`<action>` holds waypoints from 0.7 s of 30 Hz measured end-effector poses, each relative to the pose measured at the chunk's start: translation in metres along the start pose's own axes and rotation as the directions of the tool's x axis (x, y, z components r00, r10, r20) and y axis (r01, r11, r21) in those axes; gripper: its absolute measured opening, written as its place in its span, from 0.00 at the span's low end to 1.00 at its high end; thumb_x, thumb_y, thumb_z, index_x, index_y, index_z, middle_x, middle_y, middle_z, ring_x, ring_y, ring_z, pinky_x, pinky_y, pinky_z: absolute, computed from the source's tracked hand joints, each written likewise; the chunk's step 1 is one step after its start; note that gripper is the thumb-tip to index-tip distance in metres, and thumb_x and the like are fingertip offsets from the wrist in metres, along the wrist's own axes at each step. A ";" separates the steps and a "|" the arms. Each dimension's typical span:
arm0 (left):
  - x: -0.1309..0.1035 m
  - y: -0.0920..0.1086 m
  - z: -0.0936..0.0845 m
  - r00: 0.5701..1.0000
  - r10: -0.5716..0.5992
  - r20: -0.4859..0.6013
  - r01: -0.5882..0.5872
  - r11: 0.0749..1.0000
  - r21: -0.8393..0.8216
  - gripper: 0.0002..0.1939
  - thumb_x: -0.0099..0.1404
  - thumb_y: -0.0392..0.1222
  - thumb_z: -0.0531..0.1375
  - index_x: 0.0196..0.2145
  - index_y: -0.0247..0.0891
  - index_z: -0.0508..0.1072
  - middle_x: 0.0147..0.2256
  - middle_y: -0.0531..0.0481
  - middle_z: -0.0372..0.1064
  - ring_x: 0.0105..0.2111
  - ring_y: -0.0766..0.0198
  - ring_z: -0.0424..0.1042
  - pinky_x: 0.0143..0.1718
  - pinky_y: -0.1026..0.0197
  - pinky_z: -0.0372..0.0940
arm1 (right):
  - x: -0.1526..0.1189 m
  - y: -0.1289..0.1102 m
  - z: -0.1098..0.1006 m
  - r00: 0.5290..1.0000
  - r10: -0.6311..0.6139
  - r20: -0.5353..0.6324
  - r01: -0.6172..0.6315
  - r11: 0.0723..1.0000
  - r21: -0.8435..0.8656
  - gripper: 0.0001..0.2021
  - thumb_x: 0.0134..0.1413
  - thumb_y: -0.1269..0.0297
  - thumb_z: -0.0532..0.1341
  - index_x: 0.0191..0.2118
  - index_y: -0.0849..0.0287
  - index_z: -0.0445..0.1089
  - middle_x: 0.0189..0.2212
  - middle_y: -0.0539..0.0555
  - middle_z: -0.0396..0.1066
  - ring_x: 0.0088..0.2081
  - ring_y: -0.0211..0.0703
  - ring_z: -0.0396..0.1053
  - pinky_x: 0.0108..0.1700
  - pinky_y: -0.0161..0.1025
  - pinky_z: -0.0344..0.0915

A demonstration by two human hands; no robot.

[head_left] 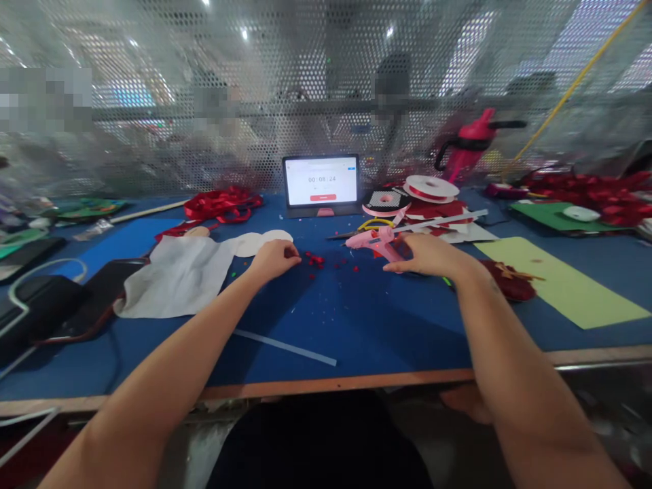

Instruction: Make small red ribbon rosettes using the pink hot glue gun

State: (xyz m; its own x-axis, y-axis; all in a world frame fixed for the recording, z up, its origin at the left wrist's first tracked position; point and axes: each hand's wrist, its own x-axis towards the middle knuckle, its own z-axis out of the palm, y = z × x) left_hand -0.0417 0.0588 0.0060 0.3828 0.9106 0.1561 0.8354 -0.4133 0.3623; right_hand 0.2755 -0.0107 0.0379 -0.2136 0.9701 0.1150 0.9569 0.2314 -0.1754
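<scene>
My left hand (275, 261) is over the left middle of the blue table, its thumb and fingertips pinched together. Whatever is between them, if anything, is too small to make out. Just right of those fingertips lie small red pieces (316, 259). White round pads (250, 244) rest behind the left wrist. With its thumb and fingers around the handle, my right hand (432, 255) grips a pink glue gun (367, 239), nozzle pointing left. A long pale glue stick (442, 221) sticks out of its back. Scissors (377, 224) with yellow handles lie just behind the gun.
A tablet (322, 180) showing a timer stands at the back. Ribbon spools (432, 189) and a pink bottle (469, 144) are back right; red ribbon (219, 204) is back left. White cloth (178, 278), a clear strip (288, 346) and yellow sheet (570, 282) lie nearer.
</scene>
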 end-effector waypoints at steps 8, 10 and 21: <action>-0.003 0.009 -0.003 0.998 -0.027 -0.053 0.024 0.998 -0.056 0.07 0.53 0.40 0.57 0.26 0.35 0.73 0.26 0.49 0.71 0.26 0.65 0.66 0.29 0.63 0.57 | 0.018 -0.002 0.018 0.989 0.038 0.139 -0.058 0.988 0.144 0.19 0.45 0.45 0.57 0.26 0.59 0.63 0.20 0.53 0.67 0.23 0.42 0.66 0.25 0.37 0.57; -0.006 0.012 -0.007 0.987 -0.021 -0.158 0.006 0.995 -0.099 0.06 0.54 0.40 0.58 0.27 0.35 0.72 0.28 0.49 0.71 0.25 0.67 0.65 0.29 0.64 0.58 | 0.019 0.000 0.022 0.991 0.052 0.122 -0.077 0.976 0.205 0.19 0.46 0.46 0.56 0.24 0.59 0.61 0.19 0.53 0.66 0.22 0.41 0.66 0.24 0.37 0.58; -0.036 0.050 0.000 0.968 0.211 0.135 -0.073 0.751 -0.656 0.06 0.57 0.40 0.58 0.28 0.34 0.67 0.23 0.53 0.67 0.24 0.70 0.67 0.27 0.67 0.61 | 0.022 -0.001 0.033 0.996 0.051 0.077 -0.074 0.938 0.339 0.19 0.45 0.46 0.58 0.26 0.60 0.64 0.18 0.52 0.64 0.18 0.38 0.63 0.19 0.36 0.59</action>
State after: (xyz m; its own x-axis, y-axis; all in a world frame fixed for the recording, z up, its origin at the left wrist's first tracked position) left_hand -0.0139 0.0059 0.0189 0.6003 0.7930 0.1038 0.3408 -0.3711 0.8638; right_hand 0.2634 0.0133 0.0080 -0.1787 0.9834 0.0306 0.8466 0.1696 -0.5044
